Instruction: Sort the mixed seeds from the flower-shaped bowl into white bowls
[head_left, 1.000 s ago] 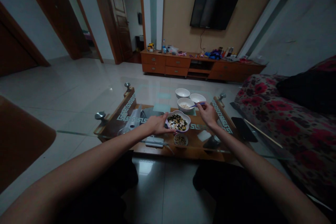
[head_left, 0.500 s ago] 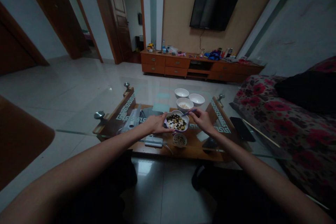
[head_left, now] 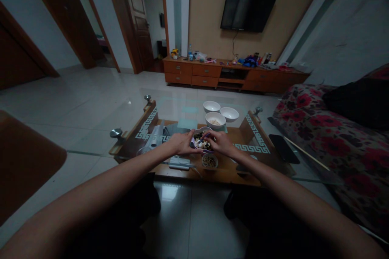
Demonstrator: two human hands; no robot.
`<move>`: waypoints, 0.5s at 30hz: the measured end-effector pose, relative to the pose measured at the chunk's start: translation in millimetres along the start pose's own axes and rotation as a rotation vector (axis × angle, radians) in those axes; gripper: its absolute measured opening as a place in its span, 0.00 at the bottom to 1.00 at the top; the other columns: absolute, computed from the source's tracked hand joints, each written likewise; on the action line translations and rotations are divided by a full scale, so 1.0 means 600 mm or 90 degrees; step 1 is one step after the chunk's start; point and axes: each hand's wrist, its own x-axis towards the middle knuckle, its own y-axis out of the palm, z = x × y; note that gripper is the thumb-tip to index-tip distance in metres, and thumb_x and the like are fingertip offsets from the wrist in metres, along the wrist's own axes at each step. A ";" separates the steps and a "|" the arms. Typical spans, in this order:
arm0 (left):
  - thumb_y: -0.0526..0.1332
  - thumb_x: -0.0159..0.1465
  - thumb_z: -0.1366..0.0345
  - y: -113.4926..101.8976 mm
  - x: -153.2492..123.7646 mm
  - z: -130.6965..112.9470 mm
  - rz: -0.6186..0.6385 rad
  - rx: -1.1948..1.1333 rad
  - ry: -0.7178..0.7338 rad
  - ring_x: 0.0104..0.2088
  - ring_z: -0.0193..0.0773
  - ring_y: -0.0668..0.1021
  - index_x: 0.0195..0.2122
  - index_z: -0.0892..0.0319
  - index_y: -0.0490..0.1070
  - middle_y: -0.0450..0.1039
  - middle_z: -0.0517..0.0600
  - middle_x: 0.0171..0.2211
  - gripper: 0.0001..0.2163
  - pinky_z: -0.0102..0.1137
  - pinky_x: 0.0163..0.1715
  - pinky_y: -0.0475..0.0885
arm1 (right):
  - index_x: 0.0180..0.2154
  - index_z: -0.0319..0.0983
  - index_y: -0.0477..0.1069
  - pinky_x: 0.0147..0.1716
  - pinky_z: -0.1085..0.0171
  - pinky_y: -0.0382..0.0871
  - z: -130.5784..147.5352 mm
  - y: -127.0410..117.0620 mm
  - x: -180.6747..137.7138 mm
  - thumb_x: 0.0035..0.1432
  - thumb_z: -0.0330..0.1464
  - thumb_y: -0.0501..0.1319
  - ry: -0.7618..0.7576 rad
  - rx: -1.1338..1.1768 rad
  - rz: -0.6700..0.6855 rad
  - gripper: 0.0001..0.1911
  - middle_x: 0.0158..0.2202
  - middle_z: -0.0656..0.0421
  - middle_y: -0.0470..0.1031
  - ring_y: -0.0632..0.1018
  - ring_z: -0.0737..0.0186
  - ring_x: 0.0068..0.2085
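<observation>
My left hand (head_left: 182, 144) grips the left rim of a scalloped white and purple bowl (head_left: 192, 141), thumb and fingers around its side. The bowl holds a mix of dark, yellow and white bits that look like beans or grains. Above its right part, my right hand (head_left: 219, 143) is closed on a thin blue-purple utensil (head_left: 205, 136); its tip is down among the bits, too small to make out. Just in front is a small white bowl (head_left: 209, 162) with mottled beans. Behind stands a white bowl (head_left: 215, 120) with some pale bits in it.
Two more white bowls (head_left: 212, 107) stand farther back on the glass table (head_left: 91, 145). At the right are a black phone (head_left: 283, 148) and a thin stick (head_left: 306, 153). A flowered sofa (head_left: 349, 129) borders the right; a brown seat (head_left: 27, 162) is at left.
My right hand has moved left and down, bringing the utensil from the bowl's right rim to its middle. My left hand keeps its hold on the bowl.
</observation>
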 end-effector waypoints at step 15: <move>0.53 0.59 0.21 -0.006 -0.001 -0.003 0.021 -0.008 -0.012 0.52 0.67 0.82 0.76 0.61 0.52 0.77 0.69 0.59 0.56 0.49 0.48 0.76 | 0.42 0.43 0.80 0.34 0.62 0.65 0.013 -0.010 0.014 0.68 0.35 0.61 0.029 -0.066 -0.056 0.09 0.36 0.57 0.83 0.79 0.59 0.33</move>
